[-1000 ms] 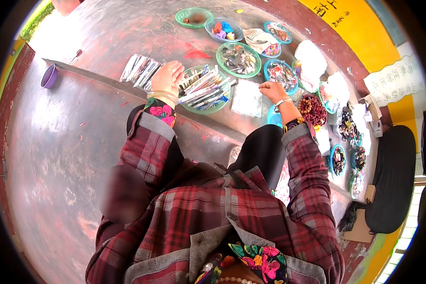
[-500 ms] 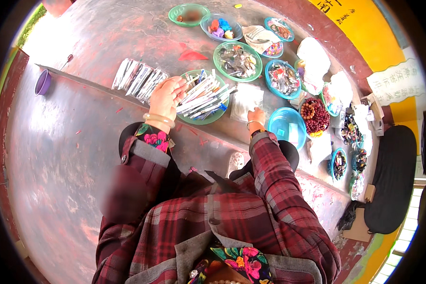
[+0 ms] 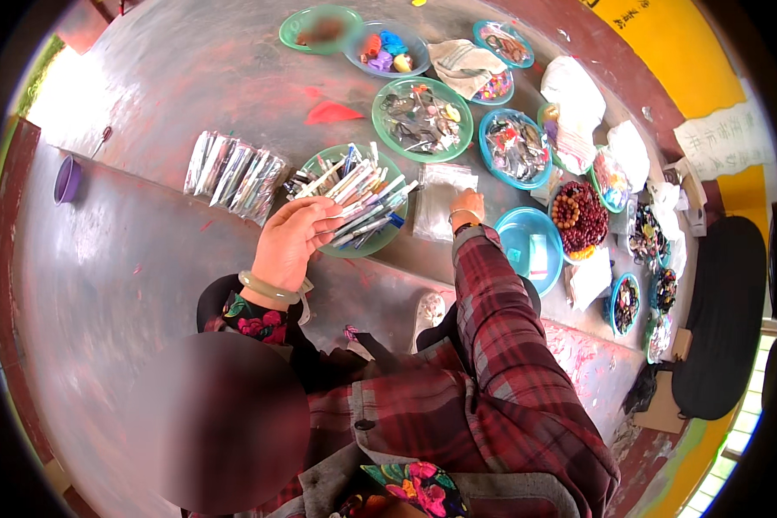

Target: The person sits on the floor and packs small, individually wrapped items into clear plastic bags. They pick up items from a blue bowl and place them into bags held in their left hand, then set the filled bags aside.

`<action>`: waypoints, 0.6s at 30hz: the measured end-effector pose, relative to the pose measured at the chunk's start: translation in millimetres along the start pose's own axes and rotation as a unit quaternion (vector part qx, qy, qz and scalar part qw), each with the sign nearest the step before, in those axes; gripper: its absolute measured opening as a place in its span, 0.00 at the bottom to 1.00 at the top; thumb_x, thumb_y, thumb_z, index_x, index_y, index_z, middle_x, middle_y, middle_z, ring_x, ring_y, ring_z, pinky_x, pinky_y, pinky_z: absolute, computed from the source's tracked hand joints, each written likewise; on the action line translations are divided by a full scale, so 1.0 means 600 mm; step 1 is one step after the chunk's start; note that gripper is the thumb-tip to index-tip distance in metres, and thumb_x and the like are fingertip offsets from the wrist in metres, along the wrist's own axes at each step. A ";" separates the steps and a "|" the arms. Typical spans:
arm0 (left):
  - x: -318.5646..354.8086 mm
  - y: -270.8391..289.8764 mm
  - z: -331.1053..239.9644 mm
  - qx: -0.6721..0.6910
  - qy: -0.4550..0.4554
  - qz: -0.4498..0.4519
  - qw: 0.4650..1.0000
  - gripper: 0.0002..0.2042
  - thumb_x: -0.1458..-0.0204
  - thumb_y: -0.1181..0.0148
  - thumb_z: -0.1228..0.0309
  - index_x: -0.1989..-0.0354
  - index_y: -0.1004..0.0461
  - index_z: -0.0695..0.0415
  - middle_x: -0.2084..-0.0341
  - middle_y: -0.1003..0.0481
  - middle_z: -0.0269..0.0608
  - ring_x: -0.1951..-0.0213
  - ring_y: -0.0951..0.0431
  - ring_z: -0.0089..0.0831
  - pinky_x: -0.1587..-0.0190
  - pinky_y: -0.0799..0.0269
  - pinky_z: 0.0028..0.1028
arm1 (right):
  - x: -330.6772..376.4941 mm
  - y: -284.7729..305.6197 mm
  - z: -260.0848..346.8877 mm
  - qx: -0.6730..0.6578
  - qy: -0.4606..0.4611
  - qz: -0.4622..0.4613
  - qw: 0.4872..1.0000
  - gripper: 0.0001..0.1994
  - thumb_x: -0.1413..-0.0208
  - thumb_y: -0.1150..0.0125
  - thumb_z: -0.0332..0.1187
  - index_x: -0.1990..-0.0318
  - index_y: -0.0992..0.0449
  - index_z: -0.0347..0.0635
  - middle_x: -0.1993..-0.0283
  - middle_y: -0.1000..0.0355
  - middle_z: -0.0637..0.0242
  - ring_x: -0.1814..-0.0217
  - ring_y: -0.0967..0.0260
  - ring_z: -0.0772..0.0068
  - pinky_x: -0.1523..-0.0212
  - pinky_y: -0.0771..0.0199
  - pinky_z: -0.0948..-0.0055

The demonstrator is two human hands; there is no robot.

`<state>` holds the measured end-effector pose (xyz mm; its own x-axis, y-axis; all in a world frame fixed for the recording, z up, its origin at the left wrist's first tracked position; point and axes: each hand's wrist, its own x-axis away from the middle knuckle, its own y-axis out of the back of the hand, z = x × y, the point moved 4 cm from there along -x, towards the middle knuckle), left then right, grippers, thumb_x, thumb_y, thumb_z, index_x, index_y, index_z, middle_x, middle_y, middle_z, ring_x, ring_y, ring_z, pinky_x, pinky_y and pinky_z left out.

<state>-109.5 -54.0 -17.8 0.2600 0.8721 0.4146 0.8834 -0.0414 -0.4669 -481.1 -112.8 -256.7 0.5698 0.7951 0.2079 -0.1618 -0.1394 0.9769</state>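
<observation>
My left hand hovers in front of the green basin of pens. Its fingers are loosely bent with gaps between them, and nothing shows in it. White and coloured pens lie heaped across that basin. To its left are several clear packs of pens in a row. My right hand is at the right edge of a pile of clear plastic bags, fingers curled in on a bag; the fingertips are partly hidden. Just right of that hand stands a blue basin with small pale packets inside.
Farther off stand a green basin of small metal-looking pieces, a blue basin of packaged items and dark red beads. A white sack stands at right. A step edge crosses the floor near a purple bowl.
My left hand has drawn back toward me, off the pen basin's left rim. My right hand has reached forward a little onto the bags. The whole view has shifted slightly.
</observation>
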 end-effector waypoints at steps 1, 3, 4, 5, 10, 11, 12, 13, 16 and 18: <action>0.001 0.000 -0.002 0.000 -0.003 -0.001 1.000 0.10 0.46 0.53 0.71 0.59 0.29 0.60 0.63 0.25 0.43 0.61 0.25 0.29 0.59 0.33 0.25 | 0.008 0.010 0.009 -0.037 -0.029 -0.024 0.999 0.14 0.49 0.55 0.30 0.58 0.29 0.34 0.56 0.29 0.51 0.49 0.33 0.56 0.48 0.34 0.67; 0.004 0.004 -0.004 -0.003 -0.003 -0.003 1.000 0.10 0.46 0.52 0.71 0.59 0.29 0.61 0.64 0.25 0.43 0.61 0.25 0.29 0.60 0.32 0.25 | 0.029 0.042 0.030 -0.089 -0.050 -0.049 0.994 0.13 0.50 0.53 0.31 0.59 0.30 0.34 0.59 0.28 0.50 0.52 0.32 0.54 0.52 0.31 0.64; 0.002 0.005 -0.003 -0.006 -0.003 -0.003 1.000 0.10 0.46 0.52 0.71 0.59 0.29 0.60 0.64 0.25 0.43 0.62 0.25 0.29 0.60 0.32 0.24 | 0.039 0.061 0.041 -0.098 -0.044 -0.036 0.994 0.13 0.51 0.53 0.31 0.60 0.30 0.34 0.58 0.28 0.50 0.52 0.31 0.53 0.52 0.31 0.63; 0.001 0.009 -0.001 -0.008 -0.003 -0.005 1.000 0.10 0.46 0.52 0.71 0.60 0.29 0.60 0.64 0.25 0.43 0.62 0.25 0.29 0.60 0.32 0.24 | 0.048 0.077 0.052 -0.107 -0.036 -0.022 0.993 0.13 0.51 0.53 0.31 0.60 0.30 0.34 0.58 0.28 0.49 0.53 0.31 0.52 0.53 0.31 0.62; -0.017 -0.051 0.022 0.006 -0.003 0.061 0.998 0.09 0.48 0.50 0.71 0.62 0.28 0.60 0.66 0.24 0.41 0.63 0.24 0.29 0.61 0.31 0.23 | -0.066 0.083 -0.090 0.046 0.169 -0.121 0.977 0.13 0.56 0.44 0.37 0.72 0.28 0.34 0.65 0.26 0.49 0.66 0.26 0.60 0.68 0.26 0.64; -0.014 -0.026 0.024 -0.007 -0.014 0.039 0.999 0.09 0.48 0.50 0.71 0.62 0.28 0.60 0.66 0.24 0.41 0.63 0.25 0.28 0.61 0.31 0.23 | -0.044 0.092 -0.036 -0.126 0.081 0.003 0.989 0.13 0.55 0.44 0.38 0.75 0.28 0.35 0.71 0.27 0.53 0.72 0.27 0.64 0.75 0.29 0.66; -0.008 -0.001 0.022 -0.017 -0.025 0.018 0.999 0.09 0.48 0.50 0.71 0.62 0.28 0.60 0.66 0.24 0.40 0.63 0.25 0.27 0.61 0.31 0.23 | 0.003 0.121 0.022 -0.280 -0.012 0.138 0.950 0.14 0.55 0.44 0.39 0.77 0.29 0.35 0.78 0.28 0.58 0.79 0.28 0.68 0.82 0.31 0.69; -0.007 -0.005 0.025 -0.025 -0.023 0.020 0.999 0.09 0.48 0.50 0.71 0.62 0.28 0.60 0.66 0.25 0.40 0.63 0.25 0.27 0.61 0.32 0.23 | 0.023 0.145 0.023 -0.310 -0.030 0.156 0.937 0.12 0.54 0.44 0.37 0.77 0.30 0.36 0.86 0.35 0.64 0.88 0.36 0.72 0.90 0.41 0.74; -0.010 -0.017 0.041 -0.054 -0.016 0.042 0.998 0.09 0.47 0.50 0.70 0.62 0.28 0.60 0.66 0.25 0.37 0.64 0.26 0.25 0.62 0.32 0.22 | 0.052 0.174 0.017 -0.334 -0.049 0.207 0.918 0.11 0.55 0.41 0.36 0.78 0.30 0.37 0.86 0.35 0.65 0.89 0.40 0.73 0.91 0.45 0.74; -0.014 -0.022 0.052 -0.076 -0.014 0.078 0.994 0.09 0.46 0.51 0.69 0.62 0.28 0.60 0.67 0.26 0.36 0.65 0.26 0.24 0.62 0.33 0.22 | 0.059 0.175 0.021 -0.356 -0.050 0.228 0.905 0.09 0.54 0.39 0.34 0.78 0.30 0.39 0.84 0.34 0.66 0.89 0.41 0.74 0.90 0.47 0.75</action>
<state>-135.2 -45.5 -39.3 0.3891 0.8622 0.3245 0.8825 -0.2479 -0.3996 -468.1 -106.6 -146.2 0.3766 0.6883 0.6200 -0.8566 0.0040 0.5160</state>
